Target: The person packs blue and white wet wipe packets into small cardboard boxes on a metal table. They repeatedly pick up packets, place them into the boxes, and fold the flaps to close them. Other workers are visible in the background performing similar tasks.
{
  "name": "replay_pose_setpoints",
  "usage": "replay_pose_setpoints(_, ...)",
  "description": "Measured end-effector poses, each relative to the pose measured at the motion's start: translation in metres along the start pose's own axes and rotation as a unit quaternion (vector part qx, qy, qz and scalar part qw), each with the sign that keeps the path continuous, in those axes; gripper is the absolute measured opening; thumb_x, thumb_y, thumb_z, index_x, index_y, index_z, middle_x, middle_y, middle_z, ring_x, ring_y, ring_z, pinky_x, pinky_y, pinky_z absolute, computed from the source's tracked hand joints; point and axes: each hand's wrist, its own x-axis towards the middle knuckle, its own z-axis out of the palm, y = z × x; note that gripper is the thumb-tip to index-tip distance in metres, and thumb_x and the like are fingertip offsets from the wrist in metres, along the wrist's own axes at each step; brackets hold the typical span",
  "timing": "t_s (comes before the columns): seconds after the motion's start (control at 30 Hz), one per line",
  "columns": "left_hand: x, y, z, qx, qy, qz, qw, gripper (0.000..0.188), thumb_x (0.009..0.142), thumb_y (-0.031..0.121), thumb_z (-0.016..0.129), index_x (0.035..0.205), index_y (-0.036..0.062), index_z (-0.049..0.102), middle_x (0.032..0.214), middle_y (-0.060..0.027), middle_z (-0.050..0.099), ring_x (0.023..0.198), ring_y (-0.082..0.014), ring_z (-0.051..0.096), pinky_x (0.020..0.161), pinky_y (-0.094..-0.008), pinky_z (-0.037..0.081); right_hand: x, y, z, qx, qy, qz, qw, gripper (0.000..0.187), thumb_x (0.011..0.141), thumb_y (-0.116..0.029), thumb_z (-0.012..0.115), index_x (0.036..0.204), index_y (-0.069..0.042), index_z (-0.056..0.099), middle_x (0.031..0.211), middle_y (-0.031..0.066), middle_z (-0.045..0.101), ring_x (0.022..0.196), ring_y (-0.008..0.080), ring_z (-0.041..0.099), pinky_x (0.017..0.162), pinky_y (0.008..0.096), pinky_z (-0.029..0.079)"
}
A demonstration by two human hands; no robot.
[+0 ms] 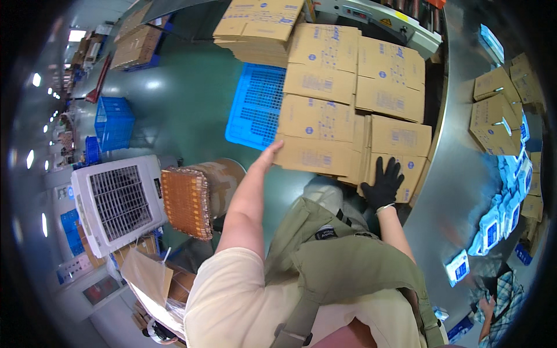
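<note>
Flat-folded cardboard cartons (pixel 318 119) lie in stacks in front of me, printed in blue. At the left edge of the nearest left stack, my left hand (pixel 271 154) is bare and closed on a flat cardboard carton; most of its fingers are hidden under or behind the edge. My right hand (pixel 383 183) wears a black glove. It rests open, fingers spread, on the neighbouring stack of cartons (pixel 400 136) to the right, beside the metal table. More flat cartons (pixel 390 72) lie beyond, farther from me.
A steel table (pixel 429 232) runs along my right, carrying several blue-and-white packets (pixel 493 226) and open cartons (pixel 496 122). A blue plastic pallet (pixel 255 107) lies under the stacks. Left stand a padded stool (pixel 188 200) and a white air cooler (pixel 119 203). Another person's hand (pixel 487 304) shows lower right.
</note>
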Motion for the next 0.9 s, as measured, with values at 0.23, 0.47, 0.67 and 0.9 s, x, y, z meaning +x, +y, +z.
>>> replay_pose_setpoints(0.23,0.05,-0.024,-0.036,-0.118,-0.017,-0.026,0.993,0.077,0.081,0.071,0.037,0.134,0.0169,0.042,0.13,-0.0047,0.051,0.12,-0.0248,0.046,0.098,-0.0481,0.03,0.001,-0.011,0.006,0.174,0.086,-0.038,0.98,0.076,0.068,-0.031,0.071,0.134,-0.01,0.04,0.137,0.0219,0.035,0.126,0.0385,0.034,0.104,0.0491,0.027)
replay_pose_setpoints(0.47,0.119,-0.06,-0.03,-0.149,-0.148,-0.025,0.977,0.076,0.081,0.072,0.035,0.132,0.0162,0.045,0.133,-0.0068,0.048,0.12,-0.0235,0.044,0.096,-0.0535,0.028,0.031,-0.113,0.015,0.356,0.043,0.041,0.933,0.084,0.065,-0.025,0.076,0.134,-0.002,0.035,0.13,0.0222,0.044,0.122,0.0336,0.042,0.1,0.0392,0.036)
replay_pose_setpoints(0.67,0.105,-0.036,-0.029,-0.057,-0.107,-0.1,0.988,0.095,0.071,0.083,0.032,0.128,0.0085,0.048,0.125,-0.0118,0.052,0.112,-0.0244,0.045,0.099,-0.0482,0.024,0.059,-0.153,0.033,0.217,0.044,0.121,0.968,0.1,0.058,-0.022,0.079,0.138,0.001,0.026,0.123,0.0261,0.045,0.113,0.0394,0.045,0.098,0.0412,0.037)
replay_pose_setpoints(0.9,0.149,-0.085,-0.019,-0.155,-0.198,-0.078,0.965,0.094,0.077,0.073,0.043,0.141,0.0055,0.028,0.145,-0.0117,0.029,0.135,-0.0234,0.022,0.108,-0.0365,0.02,0.063,-0.153,0.03,0.37,0.004,0.142,0.918,0.103,0.055,-0.002,0.077,0.14,0.002,0.02,0.133,0.0249,0.039,0.121,0.0328,0.043,0.101,0.0364,0.037)
